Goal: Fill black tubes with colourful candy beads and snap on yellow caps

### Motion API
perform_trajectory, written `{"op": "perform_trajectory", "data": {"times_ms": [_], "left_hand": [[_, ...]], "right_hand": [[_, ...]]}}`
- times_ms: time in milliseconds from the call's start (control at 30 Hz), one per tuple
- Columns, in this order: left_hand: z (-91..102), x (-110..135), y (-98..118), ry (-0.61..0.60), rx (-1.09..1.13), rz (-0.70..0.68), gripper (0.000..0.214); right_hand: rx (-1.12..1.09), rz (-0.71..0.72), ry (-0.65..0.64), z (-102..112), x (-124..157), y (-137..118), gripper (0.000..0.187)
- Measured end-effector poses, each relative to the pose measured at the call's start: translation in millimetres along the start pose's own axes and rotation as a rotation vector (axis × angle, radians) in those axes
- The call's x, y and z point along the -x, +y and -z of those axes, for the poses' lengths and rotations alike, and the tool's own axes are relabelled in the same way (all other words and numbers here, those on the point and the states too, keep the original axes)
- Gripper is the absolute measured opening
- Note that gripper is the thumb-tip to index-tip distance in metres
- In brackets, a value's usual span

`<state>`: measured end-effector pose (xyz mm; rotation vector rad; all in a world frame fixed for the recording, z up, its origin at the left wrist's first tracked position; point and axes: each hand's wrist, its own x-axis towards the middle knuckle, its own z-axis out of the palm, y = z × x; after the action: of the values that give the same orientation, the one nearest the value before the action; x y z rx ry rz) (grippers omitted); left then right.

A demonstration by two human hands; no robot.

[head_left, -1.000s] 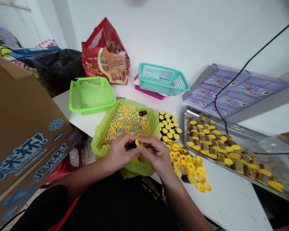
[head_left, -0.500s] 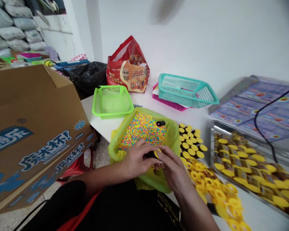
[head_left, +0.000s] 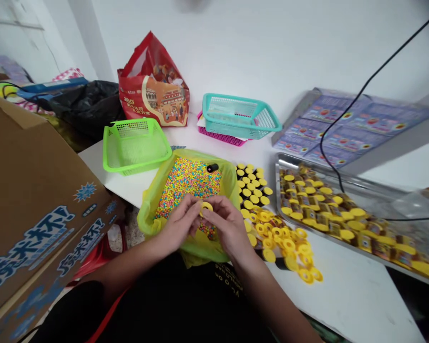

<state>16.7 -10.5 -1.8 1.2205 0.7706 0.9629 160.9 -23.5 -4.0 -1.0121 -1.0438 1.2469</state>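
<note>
Both hands meet over the near part of a yellow-bag-lined container (head_left: 143,216) full of small multicoloured balls (head_left: 189,178). Between their fingertips is a yellow ring-shaped cap (head_left: 207,206). My left hand (head_left: 181,220) pinches its left side, and my right hand (head_left: 229,226) grips it from the right. Whether a black cup is under the cap is hidden by the fingers. One small black cup (head_left: 212,167) lies on its side on the balls. Just right of the container stand several black cups with yellow discs on top (head_left: 250,186), and loose yellow ring caps (head_left: 282,238) lie nearer me.
A steel tray (head_left: 278,190) of filled yellow-ended pieces is at the right, with purple boxes (head_left: 329,124) behind. Green (head_left: 137,145) and teal baskets (head_left: 241,114) and a red bag (head_left: 153,90) stand at the back. A large carton (head_left: 32,190) borders the left.
My view has swung to the right, so everything appears further left. Earlier a dark piece with a yellow end showed between my hands; now the yellow ring faces up between my fingertips.
</note>
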Motion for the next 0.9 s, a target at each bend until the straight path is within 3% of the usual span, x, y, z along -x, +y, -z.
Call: {"op": "perform_trajectory", "data": {"times_ms": [133,267,433,533,767,900], "left_hand": [[-2.5,4.7,0.1,0.021,-0.135,-0.134,0.037],[-3.4,5.2,-2.6,0.048,-0.208,-0.234,0.042],[-5.7,1.5,-0.4,-0.008,-0.135,-0.215,0.037],[-6.5,2.3,3.7,-0.029,-0.15,-0.239,0.037],[-14.4,6.6,-1.5,0.042,-0.104,-0.221,0.039],[-12.9,1.4,-4.0,0.041,-0.011,-0.175,0.044]], "right_hand": [[0.038,0.104,-0.014,-1.6,10.1,0.3,0.028],[0.034,0.098,-0.013,-0.1,15.6,0.0,0.025],[-0.091,-0.058,-0.08,5.2,10.7,-5.7,0.023],[-0.148,-0.119,-0.028,4.0,8.3,-9.7,0.021],[-0.235,-0.041,0.095,-8.1,12.7,-1.5,0.021],[-0.25,-0.088,0.063,-5.5,10.2,-0.4,0.022]]}}
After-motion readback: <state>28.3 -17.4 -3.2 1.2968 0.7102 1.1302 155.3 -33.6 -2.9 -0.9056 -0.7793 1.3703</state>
